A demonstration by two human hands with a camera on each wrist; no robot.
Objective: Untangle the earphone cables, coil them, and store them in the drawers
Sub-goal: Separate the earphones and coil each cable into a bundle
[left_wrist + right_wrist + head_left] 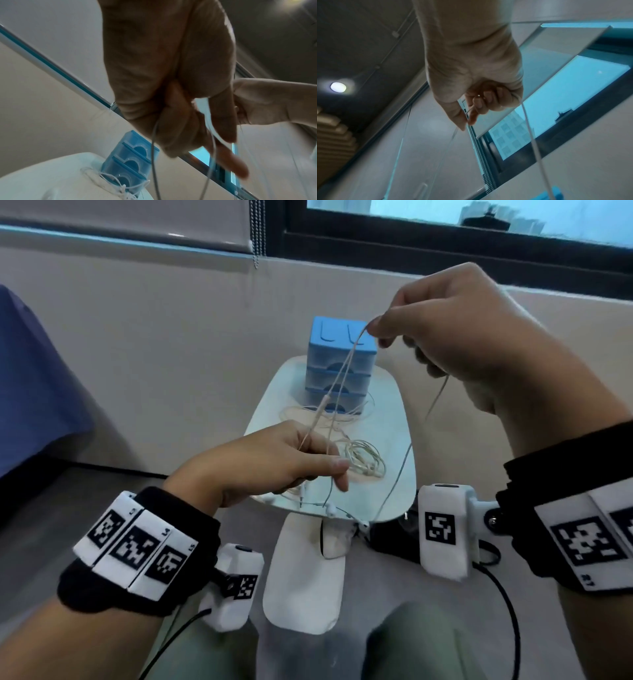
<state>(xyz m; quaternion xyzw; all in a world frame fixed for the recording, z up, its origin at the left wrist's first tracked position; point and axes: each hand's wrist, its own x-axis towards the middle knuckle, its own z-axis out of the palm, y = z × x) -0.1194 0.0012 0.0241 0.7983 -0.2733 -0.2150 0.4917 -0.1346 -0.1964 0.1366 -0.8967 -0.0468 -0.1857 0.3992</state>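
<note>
White earphone cable [337, 371] stretched taut above table, tangled cables [359, 457] heaped before closed, upright blue three-drawer unit [339, 364].

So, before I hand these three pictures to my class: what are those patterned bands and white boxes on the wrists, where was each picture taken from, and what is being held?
No machine here: a person works with bare hands. The patterned wrist bands are markers, and the white boxes below the wrists look like small cameras. The big picture comes from a camera on the head, looking down. The other two come from the wrists, looking up along each hand.

On the small white table stands a blue set of drawers, all shut, with a tangle of pale earphone cables in front of it.

The left hand grips one earphone cable low down; the right hand pinches it higher up, so it stretches between them.
</note>
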